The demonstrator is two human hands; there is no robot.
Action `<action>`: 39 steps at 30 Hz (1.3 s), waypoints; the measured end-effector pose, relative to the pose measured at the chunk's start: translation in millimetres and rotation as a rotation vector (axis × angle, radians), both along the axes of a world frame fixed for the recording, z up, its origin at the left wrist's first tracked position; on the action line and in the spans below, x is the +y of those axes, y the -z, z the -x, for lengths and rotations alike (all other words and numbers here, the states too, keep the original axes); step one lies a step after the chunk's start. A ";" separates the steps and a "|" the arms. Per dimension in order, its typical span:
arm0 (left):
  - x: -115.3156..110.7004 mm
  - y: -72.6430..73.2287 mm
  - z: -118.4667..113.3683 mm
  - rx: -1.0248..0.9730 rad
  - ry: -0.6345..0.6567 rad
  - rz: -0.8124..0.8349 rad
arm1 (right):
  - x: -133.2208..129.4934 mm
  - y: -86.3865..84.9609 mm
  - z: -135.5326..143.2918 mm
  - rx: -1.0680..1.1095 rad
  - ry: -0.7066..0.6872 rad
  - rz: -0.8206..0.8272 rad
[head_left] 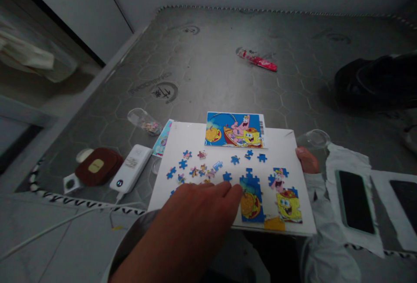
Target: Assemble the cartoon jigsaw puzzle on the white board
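A white board point(192, 133) carries loose puzzle pieces point(194, 171) at its left and middle. My left hand point(208, 202) reaches over the board, fingers bent and together, tips at the left edge of a joined burger section point(250, 200); whatever they hold is hidden. To the right lies a joined section with a yellow character point(289, 205). My right hand point(308, 160) grips the board's right edge, partly out of sight. A picture card point(235, 130) lies along the board's far edge.
Left of the board are a clear tube with pieces point(145, 121), a white power bank point(131, 168) and a brown case point(98, 166). A phone point(355, 201) on white paper lies right. Farther off are a red packet point(257, 59) and a black bag point(374, 81).
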State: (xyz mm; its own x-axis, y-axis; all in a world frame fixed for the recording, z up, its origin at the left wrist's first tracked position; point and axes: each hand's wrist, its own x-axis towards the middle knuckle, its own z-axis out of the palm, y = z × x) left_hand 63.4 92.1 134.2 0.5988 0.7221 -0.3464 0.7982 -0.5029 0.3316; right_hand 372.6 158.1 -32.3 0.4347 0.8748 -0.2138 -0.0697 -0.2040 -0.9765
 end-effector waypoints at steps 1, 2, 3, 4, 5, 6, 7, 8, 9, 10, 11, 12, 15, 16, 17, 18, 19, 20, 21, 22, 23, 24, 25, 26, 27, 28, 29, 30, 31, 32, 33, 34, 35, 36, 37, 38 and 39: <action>0.3 -0.1 0.0 -0.003 -0.001 -0.002 | 0.0 -0.5 0.7 0.003 0.002 -0.002; 0.4 -0.3 -0.2 -0.008 -0.002 -0.008 | 0.0 -1.0 1.4 0.004 0.002 -0.004; 0.3 -0.7 -0.6 -0.009 -0.004 -0.015 | -0.2 -1.5 2.0 0.005 0.003 -0.005; -0.1 -1.0 -1.1 -0.008 -0.006 -0.023 | -0.4 -1.9 2.6 0.004 0.003 -0.005; -0.7 -1.4 -1.6 -0.007 -0.009 -0.036 | -0.7 -2.3 3.0 0.003 0.004 -0.004; -1.4 -1.7 -2.1 -0.005 -0.011 -0.048 | -0.9 -2.7 3.2 0.002 0.004 -0.003; -2.0 -1.9 -2.5 -0.002 -0.011 -0.060 | -1.1 -3.1 3.3 0.000 0.005 -0.002; -2.5 -2.0 -2.8 0.002 -0.011 -0.071 | -1.3 -3.3 3.2 -0.002 0.005 -0.002; -2.8 -1.9 -3.0 0.006 -0.004 -0.074 | -1.2 -3.6 3.1 -0.003 0.005 -0.001; -2.9 -1.7 -3.2 0.010 0.005 -0.073 | -1.1 -3.7 2.9 -0.003 0.004 -0.001; -2.8 -1.4 -3.4 0.014 0.010 -0.073 | -0.9 -3.7 2.6 -0.003 0.004 -0.001; -2.6 -1.2 -3.5 0.019 0.010 -0.073 | -0.6 -3.6 2.4 -0.002 0.003 0.000; -1.2 -1.4 -4.2 0.018 0.001 -0.076 | 0.1 -2.9 1.8 0.003 -0.003 0.005; -0.7 -2.0 -4.5 0.012 -0.005 -0.074 | 0.1 -2.7 1.7 0.006 -0.007 0.006; -0.1 -2.9 -4.8 0.006 -0.005 -0.063 | 0.1 -2.5 1.6 0.008 -0.010 0.006; 0.4 -3.9 -5.1 0.003 -0.005 -0.050 | -0.1 -2.3 1.5 0.009 -0.012 0.007; 0.9 -4.9 -5.3 0.005 -0.008 -0.038 | -0.2 -2.3 1.4 0.009 -0.012 0.008; 1.3 -5.9 -5.4 0.013 -0.012 -0.026 | -0.4 -2.2 1.2 0.008 -0.012 0.009; 1.5 -6.7 -5.4 0.020 -0.011 -0.016 | -0.6 -2.1 1.0 0.006 -0.012 0.009; 1.5 -7.3 -5.3 0.026 -0.008 -0.010 | -0.7 -1.9 0.6 0.005 -0.013 0.010; 1.5 -7.6 -5.2 0.029 -0.005 -0.006 | -0.6 -1.5 0.2 0.005 -0.015 0.010; 1.4 -7.7 -4.9 0.028 -0.005 -0.008 | -0.5 -1.1 -0.4 0.005 -0.017 0.010; 1.2 -7.6 -4.7 0.026 -0.005 -0.009 | -0.3 -0.5 -1.0 0.004 -0.020 0.010; 1.1 -7.5 -4.4 0.024 -0.003 -0.008 | 0.0 0.1 -1.6 0.005 -0.022 0.010; 1.0 -7.4 -4.1 0.024 -0.003 -0.005 | 0.2 0.7 -2.1 0.005 -0.024 0.009; 0.9 -7.4 -3.9 0.026 -0.002 0.001 | 0.4 1.2 -2.6 0.005 -0.025 0.008; 1.0 -7.5 -3.7 0.031 0.003 0.006 | 0.5 1.7 -2.8 0.006 -0.026 0.008; 1.1 -7.7 -3.4 0.039 0.011 0.009 | 0.5 1.9 -2.9 0.006 -0.026 0.008; 1.3 -7.8 -3.1 0.048 0.021 0.009 | 0.4 2.0 -2.7 0.007 -0.026 0.008; 1.5 -7.8 -2.8 0.060 0.030 0.004 | 0.1 1.9 -2.4 0.006 -0.024 0.010; 1.7 -7.8 -2.5 0.070 0.038 -0.004 | -0.1 1.5 -1.9 0.006 -0.022 0.012; 1.9 -7.6 -2.2 0.077 0.043 -0.010 | -0.5 0.9 -1.3 0.006 -0.018 0.014; 2.1 -7.4 -2.0 0.079 0.045 -0.017 | -0.8 0.2 -0.7 0.005 -0.015 0.016; 2.3 -7.2 -1.9 0.076 0.044 -0.021 | -1.0 -0.7 0.0 0.005 -0.011 0.019; 2.5 -7.1 -1.8 0.071 0.043 -0.021 | -1.2 -1.7 0.6 0.005 -0.008 0.021; 2.6 -7.0 -1.8 0.064 0.044 -0.019 | -1.4 -2.8 1.1 0.004 -0.007 0.023; 2.8 -7.1 -1.8 0.054 0.048 -0.016 | -1.4 -3.9 1.5 0.002 -0.007 0.023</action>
State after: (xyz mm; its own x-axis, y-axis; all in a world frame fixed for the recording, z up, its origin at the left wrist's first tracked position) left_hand 65.3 94.9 141.3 0.6139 0.6985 -0.3678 0.7894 -0.5461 0.2805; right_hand 371.1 156.6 -28.4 0.4281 0.8726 -0.2351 -0.0702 -0.2273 -0.9713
